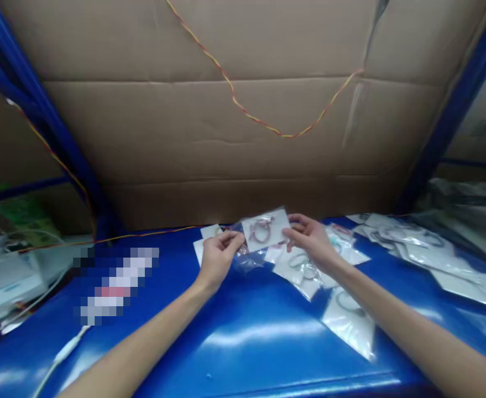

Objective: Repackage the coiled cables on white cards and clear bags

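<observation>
A white card in a clear plastic bag [264,230], with a reddish ring-shaped item on it, is held up between both hands near the back of the blue surface. My left hand [221,251] pinches the bag's left side, thumb and fingers together. At the right edge, my right hand [309,237] grips the card between thumb and fingers. Just below and right of it lies another bagged card [296,268] with a pale looped item. A further bagged card [348,318] rests nearer the front, under the right forearm.
Many bagged cards [429,251] are piled at the right. A pixelated white object [118,284] with a cable lies left. Cardboard [226,155] stands behind, crossed by a red-yellow wire [259,120], between blue posts [52,121].
</observation>
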A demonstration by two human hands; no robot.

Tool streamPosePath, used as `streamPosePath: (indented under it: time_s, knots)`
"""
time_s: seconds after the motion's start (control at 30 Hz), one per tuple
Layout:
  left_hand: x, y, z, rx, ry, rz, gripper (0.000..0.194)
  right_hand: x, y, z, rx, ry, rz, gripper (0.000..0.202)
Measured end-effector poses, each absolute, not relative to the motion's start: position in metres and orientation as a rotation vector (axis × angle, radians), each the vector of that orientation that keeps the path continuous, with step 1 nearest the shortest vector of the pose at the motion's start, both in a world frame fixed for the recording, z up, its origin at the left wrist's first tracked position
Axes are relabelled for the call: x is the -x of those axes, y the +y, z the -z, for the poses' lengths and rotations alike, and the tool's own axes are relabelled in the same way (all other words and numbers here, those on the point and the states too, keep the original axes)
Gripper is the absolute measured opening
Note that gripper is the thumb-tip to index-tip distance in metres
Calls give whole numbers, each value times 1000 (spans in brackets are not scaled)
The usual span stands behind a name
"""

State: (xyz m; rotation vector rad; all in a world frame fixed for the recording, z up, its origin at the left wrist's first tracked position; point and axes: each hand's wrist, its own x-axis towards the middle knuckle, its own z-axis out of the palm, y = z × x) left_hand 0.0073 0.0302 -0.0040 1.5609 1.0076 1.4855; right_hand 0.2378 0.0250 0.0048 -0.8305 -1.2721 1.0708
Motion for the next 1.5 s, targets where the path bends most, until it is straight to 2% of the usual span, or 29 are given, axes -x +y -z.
streamPosePath:
  time_s: [0.57,0.7,0.8,0.9,1.13,1.3,1.5]
  knots:
    - [-8,27,2,-1639,929,-1458,30,-238,25,-5,782,-1262,-1141,39]
    - [-9,24,-2,-1701,962,-1422,32,-239,26,-4,773,-1282,-1184,45]
    - [-12,25,-1,-1617,969,-1512,27,-239,26,-4,775,-1256,-1165,43]
    - [-13,27,2,-1524,897,-1681,36,-238,25,-5,806,-1216,-1112,42]
    - [-6,28,2,-1900,1022,-1807,11,-236,24,-4,795,-1210,-1095,45]
    - [-5,27,1,-1848,1019,-1731,19,-238,26,-3,743,-1267,-1071,39]
    - [-4,32,2,-1780,999,-1706,19,-241,28,-3,717,-1326,-1073,40]
